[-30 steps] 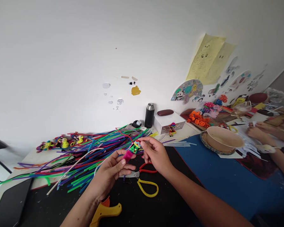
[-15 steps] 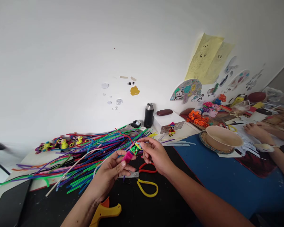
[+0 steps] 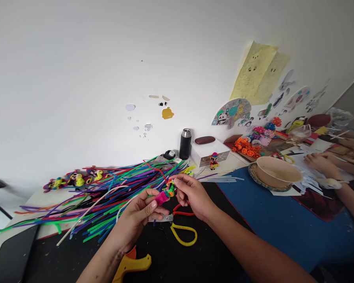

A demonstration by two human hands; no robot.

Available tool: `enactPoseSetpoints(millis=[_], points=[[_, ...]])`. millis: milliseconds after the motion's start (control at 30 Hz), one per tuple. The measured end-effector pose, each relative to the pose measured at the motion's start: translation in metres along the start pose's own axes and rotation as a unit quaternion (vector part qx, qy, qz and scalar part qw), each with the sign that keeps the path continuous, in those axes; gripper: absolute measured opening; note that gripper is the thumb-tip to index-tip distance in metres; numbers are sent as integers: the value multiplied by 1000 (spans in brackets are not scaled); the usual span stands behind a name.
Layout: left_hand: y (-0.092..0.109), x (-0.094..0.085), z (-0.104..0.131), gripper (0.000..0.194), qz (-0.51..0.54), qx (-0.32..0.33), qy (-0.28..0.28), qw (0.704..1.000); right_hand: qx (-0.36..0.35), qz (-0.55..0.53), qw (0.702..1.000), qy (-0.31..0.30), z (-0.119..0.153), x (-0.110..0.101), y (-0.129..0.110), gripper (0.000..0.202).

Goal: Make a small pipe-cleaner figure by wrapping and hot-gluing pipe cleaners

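Between my hands is a small pipe-cleaner figure [image 3: 163,197], magenta at one end and green, yellow and orange at the other, with a red strand rising from it. My left hand [image 3: 143,208] pinches the magenta end between thumb and fingers. At the multicoloured end, my right hand [image 3: 191,192] has its thumb and fingertips closed; those fingers partly cover that end. Just beneath my hands lie scissors [image 3: 184,237] with one yellow and one red handle. A yellow and orange tool [image 3: 134,264], probably a glue gun, lies near my left forearm.
Loose pipe cleaners [image 3: 115,200] spread across the left side. Finished figures [image 3: 76,179] lie behind them. A black thermos [image 3: 185,144] and white box [image 3: 209,151] stand by the wall, a small figure [image 3: 214,161] before the box. Rightward are a bowl [image 3: 277,173] and another person's hands [image 3: 321,163].
The figure has turned in my fingers, so its orange part now shows and the red strand has shifted. My right fingers have moved slightly down and left; my left hand stays nearly in place.
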State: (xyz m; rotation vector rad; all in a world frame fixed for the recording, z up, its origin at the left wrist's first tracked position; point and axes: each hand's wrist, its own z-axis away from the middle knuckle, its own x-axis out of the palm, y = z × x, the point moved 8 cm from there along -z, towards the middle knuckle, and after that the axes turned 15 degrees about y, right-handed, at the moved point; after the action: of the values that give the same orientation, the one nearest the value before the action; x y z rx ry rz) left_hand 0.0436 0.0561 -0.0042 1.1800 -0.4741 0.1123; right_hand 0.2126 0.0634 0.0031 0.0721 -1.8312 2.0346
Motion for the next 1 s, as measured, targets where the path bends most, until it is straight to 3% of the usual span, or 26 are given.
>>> enactPoseSetpoints(millis=[667,1000], points=[[-1,2,2,42,-4,-9,-18,1000,-18,25,999,17,3,-8,4,50],[-3,3,1,38,3,-4,-18,1000,15,15,1000,15,9,-7,15,50]])
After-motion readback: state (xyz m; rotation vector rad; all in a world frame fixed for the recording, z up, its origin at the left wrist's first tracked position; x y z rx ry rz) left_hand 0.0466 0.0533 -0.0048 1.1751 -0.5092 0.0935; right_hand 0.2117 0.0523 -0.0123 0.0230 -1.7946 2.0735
